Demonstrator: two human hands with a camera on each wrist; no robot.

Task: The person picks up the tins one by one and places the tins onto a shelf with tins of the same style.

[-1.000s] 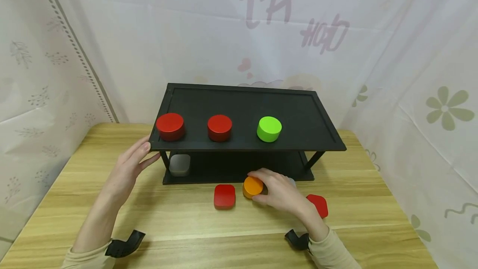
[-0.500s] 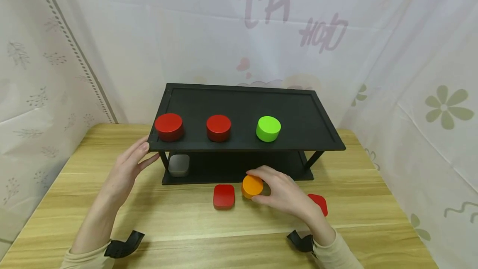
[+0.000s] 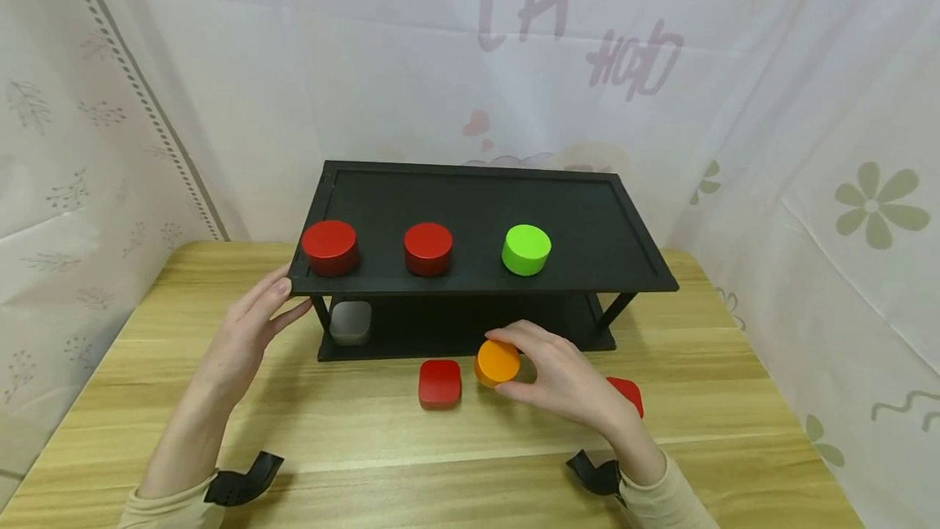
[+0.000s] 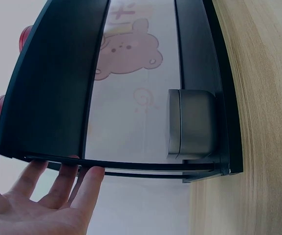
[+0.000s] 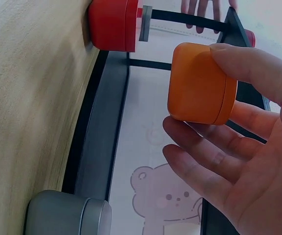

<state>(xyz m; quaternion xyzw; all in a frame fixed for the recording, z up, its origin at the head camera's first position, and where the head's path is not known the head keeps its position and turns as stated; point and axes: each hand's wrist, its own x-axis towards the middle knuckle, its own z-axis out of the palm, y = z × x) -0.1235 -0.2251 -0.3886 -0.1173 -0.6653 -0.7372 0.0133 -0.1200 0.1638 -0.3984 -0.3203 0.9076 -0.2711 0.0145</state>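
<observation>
In the head view my right hand (image 3: pixel 561 374) grips an orange lidded canister (image 3: pixel 497 363) between thumb and fingers, in front of a black two-tier rack (image 3: pixel 470 202). The right wrist view shows the orange canister (image 5: pixel 197 83) raised off the wood, tilted in the fingers. My left hand (image 3: pixel 250 321) holds the rack's front left corner. Its thumb lies at the top board's edge, and the other fingers (image 4: pixel 89 188) touch the side rail below. A red squarish canister (image 3: pixel 440 384) stands on the table just left of the orange one.
Two round red canisters (image 3: pixel 330 248) (image 3: pixel 428 249) and a green canister (image 3: pixel 526 250) stand on the top tier. A grey canister (image 3: pixel 350 323) sits at the lower tier's left end. Another grey canister (image 5: pixel 67 215) appears in the right wrist view. Another red piece (image 3: pixel 627 393) is partly behind my right forearm.
The orange canister has risen slightly in my right hand and looks a little larger. My left hand stays at the rack corner. The head view has shifted slightly.
</observation>
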